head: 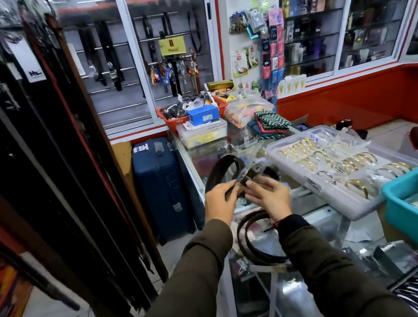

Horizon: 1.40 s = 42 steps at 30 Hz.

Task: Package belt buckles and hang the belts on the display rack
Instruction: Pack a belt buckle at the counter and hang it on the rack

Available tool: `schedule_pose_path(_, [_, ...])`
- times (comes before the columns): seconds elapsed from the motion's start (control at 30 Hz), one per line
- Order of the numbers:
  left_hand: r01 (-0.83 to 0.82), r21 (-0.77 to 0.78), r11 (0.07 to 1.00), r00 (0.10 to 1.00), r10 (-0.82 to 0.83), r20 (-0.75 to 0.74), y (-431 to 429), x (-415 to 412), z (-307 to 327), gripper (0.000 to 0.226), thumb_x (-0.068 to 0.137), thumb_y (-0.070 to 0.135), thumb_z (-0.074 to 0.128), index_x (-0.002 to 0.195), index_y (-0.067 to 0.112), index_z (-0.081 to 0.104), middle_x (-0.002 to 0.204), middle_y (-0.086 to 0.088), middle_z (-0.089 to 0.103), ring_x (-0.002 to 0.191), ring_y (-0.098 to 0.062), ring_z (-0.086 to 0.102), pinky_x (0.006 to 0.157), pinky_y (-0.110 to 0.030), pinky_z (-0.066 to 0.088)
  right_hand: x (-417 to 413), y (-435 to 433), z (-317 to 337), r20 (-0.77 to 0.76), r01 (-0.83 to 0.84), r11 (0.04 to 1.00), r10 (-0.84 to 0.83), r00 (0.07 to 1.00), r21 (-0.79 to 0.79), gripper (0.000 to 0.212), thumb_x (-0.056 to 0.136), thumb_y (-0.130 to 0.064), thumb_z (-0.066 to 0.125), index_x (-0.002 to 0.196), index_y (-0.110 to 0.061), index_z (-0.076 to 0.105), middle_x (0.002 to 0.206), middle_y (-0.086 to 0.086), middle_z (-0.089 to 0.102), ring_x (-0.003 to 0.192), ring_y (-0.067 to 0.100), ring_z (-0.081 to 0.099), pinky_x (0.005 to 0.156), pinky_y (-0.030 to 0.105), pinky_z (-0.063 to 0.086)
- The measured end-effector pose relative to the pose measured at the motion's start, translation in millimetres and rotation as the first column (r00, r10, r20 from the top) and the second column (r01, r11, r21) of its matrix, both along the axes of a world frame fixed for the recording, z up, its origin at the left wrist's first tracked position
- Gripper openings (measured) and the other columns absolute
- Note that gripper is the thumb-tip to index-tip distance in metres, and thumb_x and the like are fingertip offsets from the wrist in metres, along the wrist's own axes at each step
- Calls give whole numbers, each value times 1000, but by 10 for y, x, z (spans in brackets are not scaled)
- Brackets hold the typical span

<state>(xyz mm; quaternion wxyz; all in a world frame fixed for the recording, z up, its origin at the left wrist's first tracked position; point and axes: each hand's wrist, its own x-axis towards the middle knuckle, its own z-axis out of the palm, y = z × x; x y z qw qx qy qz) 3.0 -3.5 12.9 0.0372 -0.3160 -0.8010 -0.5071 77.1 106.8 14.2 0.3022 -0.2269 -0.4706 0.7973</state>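
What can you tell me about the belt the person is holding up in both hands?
The belt is a dark strap, leather by the look of it, curling in a loop above and behind the hands. Its buckle end, with a gold-toned gleam and what seems a clear plastic wrap around it, sits between the left hand and the right hand, whose fingers pinch it. It is held in the air over the edge of the glass counter, not resting on anything. Finer detail is blurred.

— What is the person wearing?
— Long olive-brown sleeves on both arms, soft and creased, each ending at the wrist. The left hand (220, 198) and right hand (268, 195) are bare.
— Any markings?
— A thin red band at the right cuff.
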Motion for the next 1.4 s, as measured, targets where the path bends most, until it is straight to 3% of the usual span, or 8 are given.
schedule_pose_path(0.17, [-173, 174, 969, 983, 159, 94, -474, -90, 153, 29, 96, 15, 66, 123, 3, 71, 119, -12, 74, 107, -13, 66, 87, -8, 44, -304, -371, 248, -1, -165, 965, 168, 986, 204, 34, 83, 5, 74, 112, -12, 67, 93, 8, 73, 82, 17, 73, 65, 23, 61])
schedule_pose_path(0.4, [-350, 181, 919, 937, 338, 91, -1149, -149, 366, 30, 98, 19, 62, 123, 5, 71, 121, -11, 74, 107, -7, 61, 88, -9, 41, -687, -1023, 405, 24, -283, 860, 302, 953, 424, 44, 85, 8, 70, 125, -12, 65, 89, -2, 73, 81, 5, 70, 76, 21, 57])
schedule_pose_path(0.57, [-386, 45, 921, 922, 386, 23, -1617, -218, 434, 32, 102, 17, 53, 129, 4, 67, 128, -13, 67, 120, -24, 62, 100, -21, 43, -838, -1435, 458, 48, -287, 776, 316, 948, 561, 40, 85, 1, 73, 122, -13, 69, 87, -4, 72, 81, 4, 68, 78, 11, 55])
schedule_pose_path(0.67, [-472, 129, 872, 882, 466, 74, -1825, -244, 513, 28, 98, 17, 62, 121, 6, 72, 117, -11, 73, 110, -21, 68, 96, -18, 46, -897, -1614, 504, 65, -319, 758, 345, 936, 568, 33, 86, -4, 74, 118, -9, 72, 103, 10, 76, 99, 20, 71, 96, 33, 56])
schedule_pose_path(0.8, [-525, 386, 758, 849, 438, 294, -2090, -268, 689, 21, 86, 15, 77, 106, 9, 80, 101, -7, 80, 95, -16, 75, 94, -36, 59, -955, -1896, 662, 35, -354, 761, 401, 916, 544, 27, 89, -10, 71, 116, -5, 73, 106, 15, 76, 106, 29, 71, 97, 45, 56])
schedule_pose_path(0.97, [-502, 558, 661, 863, 334, 380, -2464, -353, 1050, 23, 89, 9, 73, 111, 2, 76, 105, -15, 77, 104, -29, 74, 93, -42, 60, -1036, -2257, 1108, -14, -463, 714, 552, 834, 524, 32, 92, -7, 67, 122, 3, 67, 111, 23, 74, 99, 29, 73, 76, 25, 62])
schedule_pose_path(1.23, [-402, 673, 621, 914, 312, 258, -3070, -502, 1724, 23, 89, 12, 74, 111, 4, 76, 107, -14, 78, 105, -29, 74, 93, -46, 60, -1203, -2860, 1872, -169, -505, 688, 664, 729, 521, 30, 92, -2, 66, 121, -2, 67, 106, 15, 74, 85, 8, 74, 71, 20, 61])
schedule_pose_path(1.4, [-359, 726, 587, 919, 358, 166, -3421, -571, 2375, 27, 90, 11, 72, 115, 0, 73, 109, -18, 76, 108, -31, 72, 92, -45, 60, -1377, -3286, 2494, -273, -463, 704, 665, 695, 538, 32, 92, -2, 65, 123, 2, 65, 109, 17, 73, 92, 20, 71, 78, 24, 62])
